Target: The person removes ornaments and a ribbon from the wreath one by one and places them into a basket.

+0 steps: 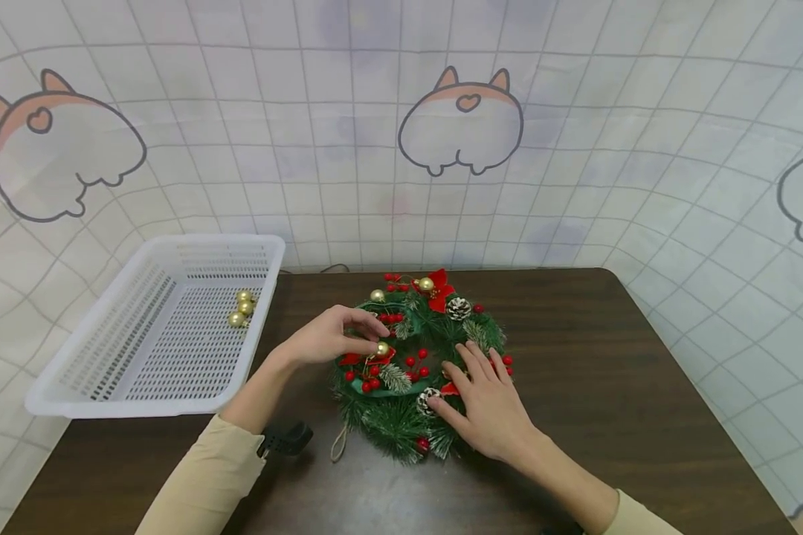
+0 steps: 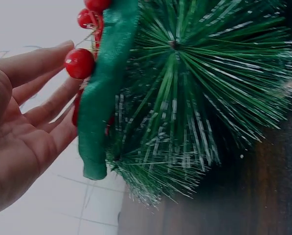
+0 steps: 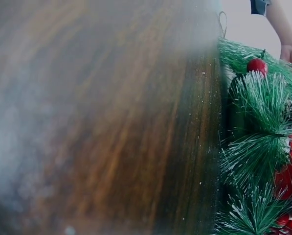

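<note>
A green Christmas wreath (image 1: 401, 423) lies on the table, trimmed with red berries (image 1: 371, 383), red flowers (image 1: 438, 293), frosted pinecones (image 1: 458, 308) and small gold balls (image 1: 426, 284). My left hand (image 1: 340, 336) hovers over its left side with loosely bent fingers, the thumb tip right at a gold ball (image 1: 382, 349). In the left wrist view, those fingers (image 2: 53, 105) reach behind a green band (image 2: 109, 73) and a red berry (image 2: 79, 63). Across the wreath's right side rests my right hand (image 1: 485, 405), fingers spread, its thumb against a pinecone (image 1: 429, 401).
A white perforated basket (image 1: 150, 405) stands at the left of the dark wooden table (image 1: 595, 357), with several gold balls (image 1: 243, 307) in it. A twine loop (image 1: 338, 444) sticks out from the wreath's lower left. Behind the table hangs a patterned curtain (image 1: 348, 186).
</note>
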Tool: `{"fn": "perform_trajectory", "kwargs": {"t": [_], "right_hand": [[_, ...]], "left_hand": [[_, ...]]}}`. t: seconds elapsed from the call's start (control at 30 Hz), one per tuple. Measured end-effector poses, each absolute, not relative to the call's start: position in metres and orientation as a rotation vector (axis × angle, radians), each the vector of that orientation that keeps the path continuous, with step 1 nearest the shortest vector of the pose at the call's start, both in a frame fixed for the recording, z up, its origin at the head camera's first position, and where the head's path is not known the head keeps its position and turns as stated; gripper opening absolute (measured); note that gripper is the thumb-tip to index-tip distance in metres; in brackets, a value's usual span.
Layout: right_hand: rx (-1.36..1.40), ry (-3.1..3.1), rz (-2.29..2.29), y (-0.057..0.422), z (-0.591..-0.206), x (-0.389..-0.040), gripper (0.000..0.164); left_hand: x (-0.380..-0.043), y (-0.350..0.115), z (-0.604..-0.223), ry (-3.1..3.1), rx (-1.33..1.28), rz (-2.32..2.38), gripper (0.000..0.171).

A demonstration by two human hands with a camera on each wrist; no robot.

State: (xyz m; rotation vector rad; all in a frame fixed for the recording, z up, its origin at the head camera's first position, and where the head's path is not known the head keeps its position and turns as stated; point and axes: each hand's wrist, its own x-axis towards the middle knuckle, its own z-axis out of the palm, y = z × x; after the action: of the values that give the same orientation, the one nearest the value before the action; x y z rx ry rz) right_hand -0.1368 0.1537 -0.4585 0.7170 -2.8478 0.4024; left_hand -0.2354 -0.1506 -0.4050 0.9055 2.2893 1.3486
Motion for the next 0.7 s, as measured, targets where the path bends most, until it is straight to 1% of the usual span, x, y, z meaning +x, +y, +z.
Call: {"fn": "perform_trajectory", "kwargs": {"t": [0.7], "right_hand": [[0.721, -2.858, 0.397, 0.1538, -0.4568, -0.1368, 0.07]], "left_hand": [[-0.2381, -0.1515, -0.4125, 2.244, 0.978, 1.291, 0.031]]}}
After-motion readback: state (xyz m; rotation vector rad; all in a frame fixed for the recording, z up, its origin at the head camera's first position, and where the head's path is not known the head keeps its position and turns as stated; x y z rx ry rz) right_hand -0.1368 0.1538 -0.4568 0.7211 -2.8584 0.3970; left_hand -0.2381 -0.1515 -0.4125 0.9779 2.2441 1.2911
